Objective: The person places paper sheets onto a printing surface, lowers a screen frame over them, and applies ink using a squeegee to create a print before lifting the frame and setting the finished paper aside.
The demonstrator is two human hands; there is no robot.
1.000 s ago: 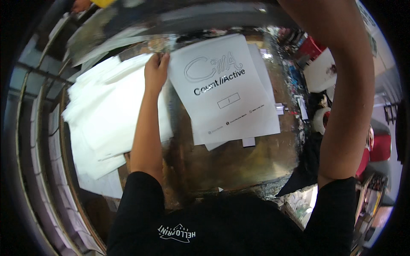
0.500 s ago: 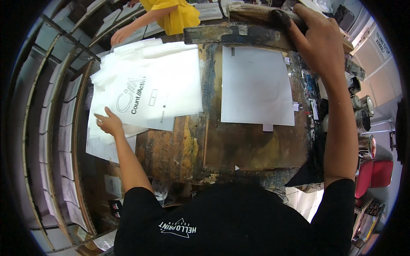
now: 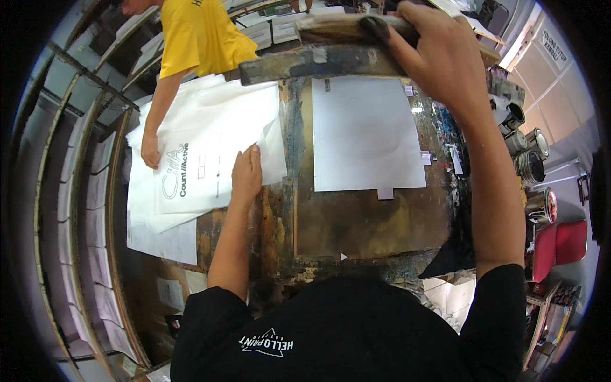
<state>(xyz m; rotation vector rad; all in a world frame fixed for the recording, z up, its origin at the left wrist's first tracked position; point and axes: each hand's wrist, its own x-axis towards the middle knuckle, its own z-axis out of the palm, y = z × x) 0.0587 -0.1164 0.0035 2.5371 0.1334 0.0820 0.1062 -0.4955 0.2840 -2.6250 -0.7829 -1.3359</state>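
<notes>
My right hand (image 3: 442, 63) is raised at the far side of the table, its fingers wrapped around an ink-stained wooden frame (image 3: 312, 65) held up off the board. Dark ink covers the thumb. My left hand (image 3: 246, 175) pinches the right edge of a white printed sheet (image 3: 232, 127) that tops a loose pile; the sheet curls up beside my fingers. A co-worker's hand (image 3: 150, 153) touches the same sheet from the left. Under the frame, a plain white sheet (image 3: 366, 137) lies flat on a brown board (image 3: 375, 226), with small paper tabs at its edges.
The co-worker in a yellow shirt (image 3: 194, 38) leans over the far left. Racks (image 3: 105, 216) holding paper stand along the left. Several paint cans (image 3: 529, 167) and a red chair (image 3: 566, 243) are on the right. More papers (image 3: 254, 35) lie beyond the table.
My left hand has moved right, from the sheet's lower left to its right edge, and closed. The co-worker has come nearer, a hand now on the sheet. My right hand keeps hold of the frame.
</notes>
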